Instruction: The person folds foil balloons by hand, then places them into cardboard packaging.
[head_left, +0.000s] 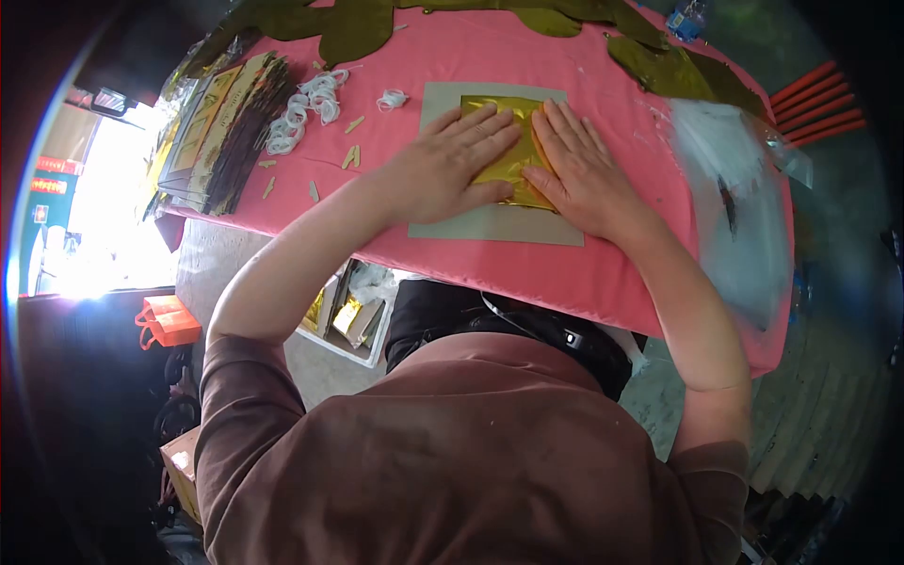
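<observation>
A sheet of shiny gold foil [504, 111] lies on a grey cardboard board [490, 224] on the pink table [490, 47]. My left hand [450, 162] lies flat with fingers spread, pressing down on the left part of the foil. My right hand [576, 162] lies flat beside it, palm down on the foil's right part. The two hands almost touch over the middle of the sheet. Neither hand grips anything; most of the foil is hidden under them.
White rings of string [306, 105] and small wooden sticks [350, 155] lie left of the board. Stacked gold-trimmed sheets [221, 132] sit at the left edge. Gold leaf shapes [659, 71] line the far edge. Clear plastic [734, 202] lies right. A box [353, 320] stands under the table.
</observation>
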Demonstrator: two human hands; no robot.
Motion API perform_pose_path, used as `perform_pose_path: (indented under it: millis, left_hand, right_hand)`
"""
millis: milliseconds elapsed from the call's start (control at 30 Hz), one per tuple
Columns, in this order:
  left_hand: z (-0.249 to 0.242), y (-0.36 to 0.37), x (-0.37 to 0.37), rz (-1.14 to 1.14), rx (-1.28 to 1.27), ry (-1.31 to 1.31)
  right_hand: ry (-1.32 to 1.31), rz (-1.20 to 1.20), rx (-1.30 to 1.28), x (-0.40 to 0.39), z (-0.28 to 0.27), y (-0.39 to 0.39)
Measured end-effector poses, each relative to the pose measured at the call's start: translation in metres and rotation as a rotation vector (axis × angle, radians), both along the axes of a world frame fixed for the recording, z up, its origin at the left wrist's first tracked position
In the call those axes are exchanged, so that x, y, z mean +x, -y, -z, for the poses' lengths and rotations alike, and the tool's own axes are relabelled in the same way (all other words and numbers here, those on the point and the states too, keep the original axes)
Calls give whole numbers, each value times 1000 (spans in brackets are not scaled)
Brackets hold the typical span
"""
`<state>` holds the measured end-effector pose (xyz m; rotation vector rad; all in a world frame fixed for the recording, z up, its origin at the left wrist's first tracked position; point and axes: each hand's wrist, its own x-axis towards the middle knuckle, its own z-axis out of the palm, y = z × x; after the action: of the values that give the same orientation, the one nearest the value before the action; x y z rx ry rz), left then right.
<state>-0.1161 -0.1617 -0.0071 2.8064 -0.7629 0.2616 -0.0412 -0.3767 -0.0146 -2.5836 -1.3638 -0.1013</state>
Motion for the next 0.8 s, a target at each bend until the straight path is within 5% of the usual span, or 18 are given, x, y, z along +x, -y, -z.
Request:
perform_pose_path:
  millis: [500, 700, 800]
  left_hand:
    - [-24, -16, -10, -55, 40, -156]
    - [-11, 14, -3, -31, -187, -178]
    - [-2, 16, -4, -17, -57, -27]
  right_hand:
    - [34, 78, -80, -3, -3, -2]
    - [45, 80, -68, -3, -1, -1]
    - [40, 82, -66, -3, 1, 1]
